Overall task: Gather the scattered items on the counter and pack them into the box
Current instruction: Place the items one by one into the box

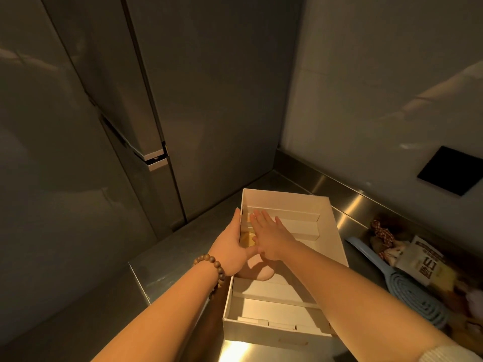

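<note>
The white cardboard box sits open on the stainless steel counter, its interior split by white card dividers. Both hands work at the box's left side.

**Hand states.** The left hand, with a wooden bead bracelet at the wrist, lies along the left wall of the box with straight fingers against the outside and its thumb reaching inward; it holds nothing. The right hand is flat and spread inside the box, palm down, fingers straight, gripping nothing.

**Contents.** Under and between the hands lie a yellowish item and a round pink item, each partly hidden; what they are cannot be told.

**Step in hand (judged).** Seating packed items into a left compartment.

1. Brace the wall with the left hand so the light box does not slide on the smooth steel.
2. Press evenly with the flat right palm; a hard push could buckle the thin dividers.
3. Confirm each item lies below the rim before lifting the palm.

**Items still to gather.** On the counter right of the box: a pale blue brush, a printed packet and a red-and-white braided rope, near one another and overlapping. Lift the topmost first to avoid dragging the rest.
</note>
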Tool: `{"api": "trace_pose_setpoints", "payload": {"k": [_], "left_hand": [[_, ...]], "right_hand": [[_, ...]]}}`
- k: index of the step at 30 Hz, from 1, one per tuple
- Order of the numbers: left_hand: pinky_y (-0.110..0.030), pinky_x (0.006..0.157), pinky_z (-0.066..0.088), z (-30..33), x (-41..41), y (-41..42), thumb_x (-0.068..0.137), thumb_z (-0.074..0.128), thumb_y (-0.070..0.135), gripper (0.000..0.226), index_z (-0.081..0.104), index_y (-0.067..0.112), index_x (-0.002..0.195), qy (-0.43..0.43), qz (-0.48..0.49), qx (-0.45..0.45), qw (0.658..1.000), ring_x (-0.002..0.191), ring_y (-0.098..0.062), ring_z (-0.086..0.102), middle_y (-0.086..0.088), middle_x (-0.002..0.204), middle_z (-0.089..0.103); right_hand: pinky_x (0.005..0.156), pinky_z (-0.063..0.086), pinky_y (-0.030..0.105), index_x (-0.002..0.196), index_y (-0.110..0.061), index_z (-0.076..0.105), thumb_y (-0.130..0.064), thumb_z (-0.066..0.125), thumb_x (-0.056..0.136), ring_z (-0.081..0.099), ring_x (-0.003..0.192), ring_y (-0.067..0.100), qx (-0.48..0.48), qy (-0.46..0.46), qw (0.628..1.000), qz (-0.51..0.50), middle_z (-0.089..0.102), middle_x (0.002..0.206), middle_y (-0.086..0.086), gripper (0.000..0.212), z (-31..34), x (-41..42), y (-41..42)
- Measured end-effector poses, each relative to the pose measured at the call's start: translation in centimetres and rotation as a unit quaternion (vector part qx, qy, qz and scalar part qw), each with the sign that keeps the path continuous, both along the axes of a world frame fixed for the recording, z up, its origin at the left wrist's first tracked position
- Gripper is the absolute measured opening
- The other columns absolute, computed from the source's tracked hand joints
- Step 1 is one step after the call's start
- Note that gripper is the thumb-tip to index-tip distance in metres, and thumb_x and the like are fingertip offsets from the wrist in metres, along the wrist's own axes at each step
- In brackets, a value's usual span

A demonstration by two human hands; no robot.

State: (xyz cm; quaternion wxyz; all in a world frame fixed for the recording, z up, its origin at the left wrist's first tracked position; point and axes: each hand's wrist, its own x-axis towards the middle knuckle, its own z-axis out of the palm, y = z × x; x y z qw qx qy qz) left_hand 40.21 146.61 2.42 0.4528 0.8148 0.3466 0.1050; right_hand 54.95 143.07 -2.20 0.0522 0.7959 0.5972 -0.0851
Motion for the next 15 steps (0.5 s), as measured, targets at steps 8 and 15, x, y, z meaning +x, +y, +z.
{"api": "trace_pose_setpoints", "payload": {"k": [8,15], "left_hand": [[-0.037,0.117,0.007,2.7,-0.2,-1.3,0.086,0.059,0.044,0.090,0.002,0.017,0.149,0.100,0.003,0.293,0.951,0.144,-0.022,0.002,-0.005,0.157,0.007],[-0.035,0.114,0.005,4.0,4.5,-7.4,0.090,0.047,0.052,0.082,0.002,0.018,0.149,0.048,-0.053,0.291,0.954,0.144,-0.020,0.003,-0.003,0.158,0.002]], "right_hand": [[0.116,-0.003,0.035,0.152,-0.027,0.001,-0.028,0.040,0.101,-0.011,0.146,0.014,0.141,0.091,0.984,-0.055,-0.006,0.161,-0.007,0.064,7.0,1.3,-7.2],[0.120,0.012,0.041,0.151,-0.022,0.019,-0.029,0.049,0.097,0.002,0.148,0.019,0.190,0.094,0.960,-0.181,0.008,0.161,-0.001,0.062,9.7,7.2,-19.6]]}}
